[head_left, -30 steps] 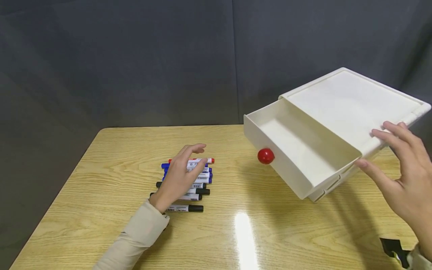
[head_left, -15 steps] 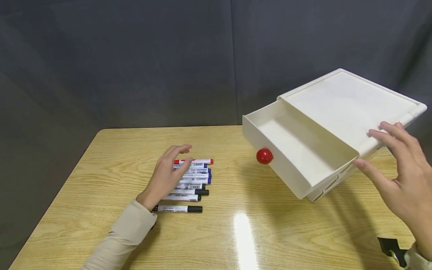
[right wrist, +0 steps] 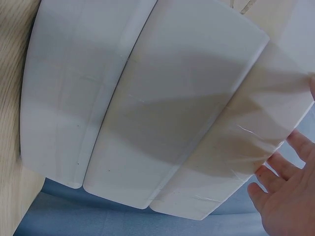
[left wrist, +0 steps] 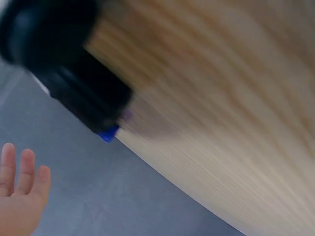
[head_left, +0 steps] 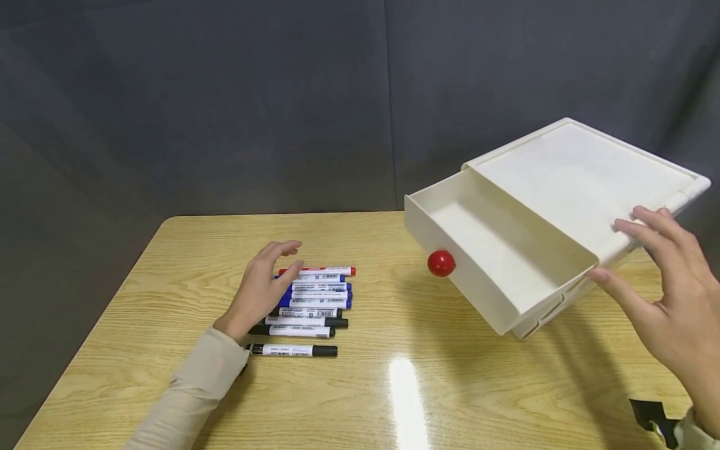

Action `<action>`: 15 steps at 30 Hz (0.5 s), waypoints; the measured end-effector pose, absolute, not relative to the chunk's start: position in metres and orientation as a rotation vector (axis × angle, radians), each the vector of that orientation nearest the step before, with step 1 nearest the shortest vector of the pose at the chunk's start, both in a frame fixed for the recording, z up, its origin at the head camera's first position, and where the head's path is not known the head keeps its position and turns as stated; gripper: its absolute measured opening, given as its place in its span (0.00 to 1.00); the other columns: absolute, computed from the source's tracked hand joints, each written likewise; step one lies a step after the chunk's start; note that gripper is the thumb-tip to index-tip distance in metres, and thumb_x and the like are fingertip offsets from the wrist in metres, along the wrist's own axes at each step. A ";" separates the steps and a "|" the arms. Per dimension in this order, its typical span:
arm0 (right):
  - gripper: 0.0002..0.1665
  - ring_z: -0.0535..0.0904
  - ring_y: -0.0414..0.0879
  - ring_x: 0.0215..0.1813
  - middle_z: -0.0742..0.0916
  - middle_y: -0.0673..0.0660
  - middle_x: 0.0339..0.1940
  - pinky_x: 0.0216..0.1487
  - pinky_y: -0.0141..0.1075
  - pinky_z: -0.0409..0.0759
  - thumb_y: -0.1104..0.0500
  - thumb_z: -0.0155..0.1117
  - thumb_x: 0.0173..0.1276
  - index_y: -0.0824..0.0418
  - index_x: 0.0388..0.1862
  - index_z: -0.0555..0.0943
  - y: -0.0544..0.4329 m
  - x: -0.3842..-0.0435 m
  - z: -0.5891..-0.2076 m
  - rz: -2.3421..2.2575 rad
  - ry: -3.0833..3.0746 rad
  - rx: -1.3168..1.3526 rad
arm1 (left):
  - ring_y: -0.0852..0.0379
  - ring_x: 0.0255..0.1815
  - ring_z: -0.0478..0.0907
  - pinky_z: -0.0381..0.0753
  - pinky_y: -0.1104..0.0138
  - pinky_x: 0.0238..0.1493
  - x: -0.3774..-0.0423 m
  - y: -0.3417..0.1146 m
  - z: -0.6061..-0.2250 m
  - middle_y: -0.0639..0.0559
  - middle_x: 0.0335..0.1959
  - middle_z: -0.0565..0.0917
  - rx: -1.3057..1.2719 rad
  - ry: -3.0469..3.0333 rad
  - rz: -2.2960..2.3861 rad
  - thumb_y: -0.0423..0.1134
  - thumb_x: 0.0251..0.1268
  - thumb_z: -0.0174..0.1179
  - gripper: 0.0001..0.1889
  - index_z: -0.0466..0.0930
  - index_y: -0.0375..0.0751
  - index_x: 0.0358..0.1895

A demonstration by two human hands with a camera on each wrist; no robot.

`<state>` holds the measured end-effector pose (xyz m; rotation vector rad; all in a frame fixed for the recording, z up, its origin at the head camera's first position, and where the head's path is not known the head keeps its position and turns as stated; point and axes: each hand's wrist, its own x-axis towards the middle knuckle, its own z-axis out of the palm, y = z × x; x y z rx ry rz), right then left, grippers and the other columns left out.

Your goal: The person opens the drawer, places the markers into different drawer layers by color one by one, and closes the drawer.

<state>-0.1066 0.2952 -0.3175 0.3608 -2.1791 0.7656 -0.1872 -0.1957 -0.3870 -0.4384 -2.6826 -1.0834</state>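
My left hand hovers over the left ends of a row of whiteboard markers, fingers loosely bent, thumb apart, nothing between them. In the left wrist view part of the left hand shows at the lower left. My right hand rests with spread fingers on the near top edge of a white drawer unit. Its top drawer is pulled out and bare inside, with a round red knob on the front. The right wrist view shows the right hand at the unit's edge.
The markers have red, blue and black caps and lie on a wooden table. A black scrap-like piece is near the right sleeve. Dark cloth hangs behind. A blurred black object fills part of the left wrist view.
My left hand has drawn back leftward over the markers, uncovering more of them. The right hand and the drawer unit stay nearly where they were.
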 end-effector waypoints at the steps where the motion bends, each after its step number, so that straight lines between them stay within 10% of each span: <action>1: 0.53 0.60 0.53 0.79 0.75 0.68 0.70 0.81 0.32 0.52 0.24 0.57 0.59 0.69 0.61 0.78 0.295 -0.107 -0.318 0.764 -2.176 0.362 | 0.43 0.62 0.74 0.75 0.45 0.63 -0.188 -0.197 -0.387 0.41 0.59 0.79 -0.432 -2.690 -1.077 0.40 0.73 0.59 0.21 0.74 0.40 0.65; 15: 0.52 0.60 0.50 0.80 0.75 0.66 0.70 0.79 0.27 0.52 0.25 0.58 0.60 0.69 0.61 0.78 0.295 -0.106 -0.317 0.772 -2.180 0.360 | 0.41 0.64 0.73 0.74 0.43 0.66 -0.201 -0.215 -0.389 0.40 0.62 0.77 -0.378 -2.789 -1.062 0.41 0.74 0.58 0.22 0.73 0.39 0.67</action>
